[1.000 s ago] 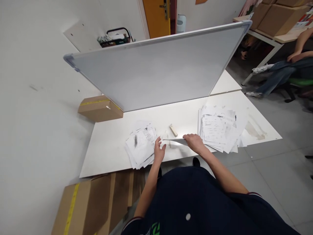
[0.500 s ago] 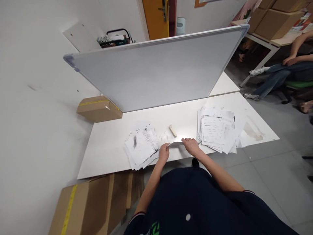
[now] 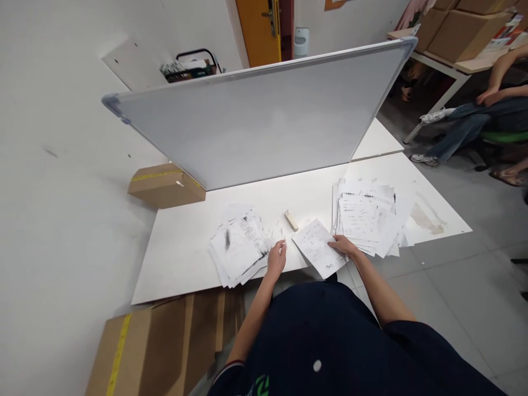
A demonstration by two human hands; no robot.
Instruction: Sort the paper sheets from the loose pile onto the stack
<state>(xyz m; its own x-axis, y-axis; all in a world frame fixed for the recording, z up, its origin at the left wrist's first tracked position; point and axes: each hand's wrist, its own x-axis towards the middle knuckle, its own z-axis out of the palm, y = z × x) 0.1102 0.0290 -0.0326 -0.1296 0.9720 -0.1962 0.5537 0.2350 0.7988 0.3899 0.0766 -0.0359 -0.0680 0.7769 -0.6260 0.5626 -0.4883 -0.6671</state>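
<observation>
left hand [image 3: 276, 259]: fingers curled | right hand [image 3: 344, 246]: pinching | forearms [image 3: 377, 283]: bare, both slanting inward, apart

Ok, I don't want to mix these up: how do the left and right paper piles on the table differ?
The left pile shows a dark smudge on an upper sheet, while the right pile shows a sheet with rows of small markings. The right pile also fans out wider than the left pile. Both are loose, uneven stacks of white, marked paper on the white table.
</observation>
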